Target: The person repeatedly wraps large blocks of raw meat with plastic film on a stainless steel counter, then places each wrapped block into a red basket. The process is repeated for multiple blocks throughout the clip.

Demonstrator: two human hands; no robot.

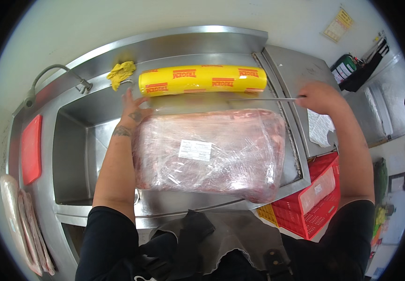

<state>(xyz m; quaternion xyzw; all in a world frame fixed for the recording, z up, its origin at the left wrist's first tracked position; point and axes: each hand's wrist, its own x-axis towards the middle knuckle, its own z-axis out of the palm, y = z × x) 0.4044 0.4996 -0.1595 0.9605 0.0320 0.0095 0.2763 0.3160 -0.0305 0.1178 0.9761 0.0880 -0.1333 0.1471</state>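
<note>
A large slab of meat (pixel 230 172) lies on the steel counter, wrapped in clear plastic film, with a white printed label (pixel 194 150) on top. Behind it rests a thick yellow roll of cling film (pixel 202 82) bearing red print. A sheet of clear film (pixel 188 103) spans the gap between roll and slab. My right hand (pixel 316 97) grips a knife (pixel 269 99), its thin blade pointing left across that gap. Near the slab's far left corner, my left hand (pixel 135 109) has its fingers spread at the film's edge; whether it pinches any film is unclear.
To the left is a steel sink (pixel 72 154) with a hose tap (pixel 53 66) and a yellow cloth (pixel 121 74) behind it. A red board (pixel 31 149) and wrapped meat pieces (pixel 23 217) lie farther left. A red crate (pixel 300 214) holding a wrapped package stands at right, below papers (pixel 320 128).
</note>
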